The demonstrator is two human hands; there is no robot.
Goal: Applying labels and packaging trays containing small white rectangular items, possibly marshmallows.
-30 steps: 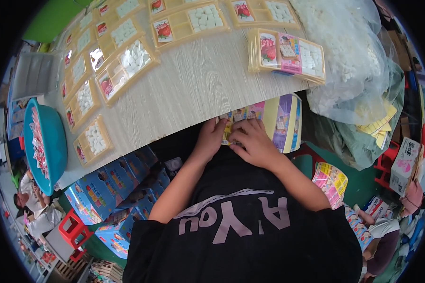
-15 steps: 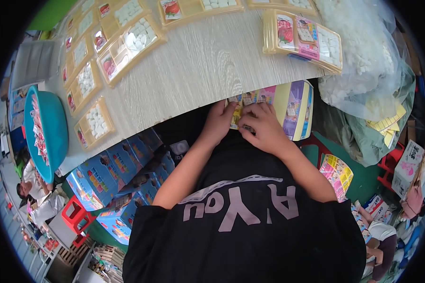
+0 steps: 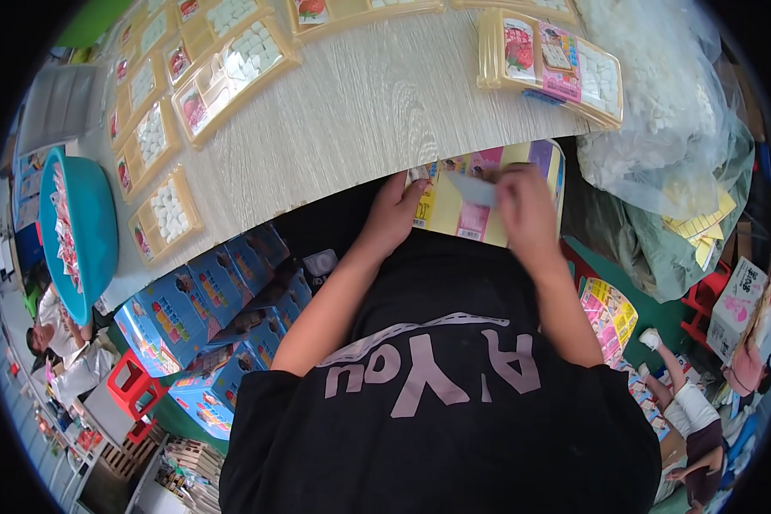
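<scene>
On my lap, half under the table edge, rests a yellow sheet of printed labels (image 3: pixel 501 226) with pink, yellow and purple strips. My left hand (image 3: pixel 394 211) grips the sheet's left part, thumb on top and fingers hidden beneath. Above the sheet, my right hand (image 3: pixel 527 201) is slightly blurred and pinches a pale label (image 3: pixel 471 189), which looks lifted off the sheet. Bare yellow backing shows beneath that label. Closest on the tabletop is a stack of cream plastic trays (image 3: pixel 550 64), holding white pieces and a strawberry packet, with a pink label band on top.
More cream trays (image 3: pixel 164 214) line the left and far side of the grey table (image 3: pixel 360 120). A teal basin (image 3: pixel 103 231) of small packets stands at the left. Blue cartons (image 3: pixel 167 321) sit below. Clear bags of white pieces (image 3: pixel 660 128) bulge at the right. People are nearby.
My right hand has lifted and moved right, away from the left hand, with a pale label now in its fingers. The left hand stays on the sheet. A person at lower right has shifted.
</scene>
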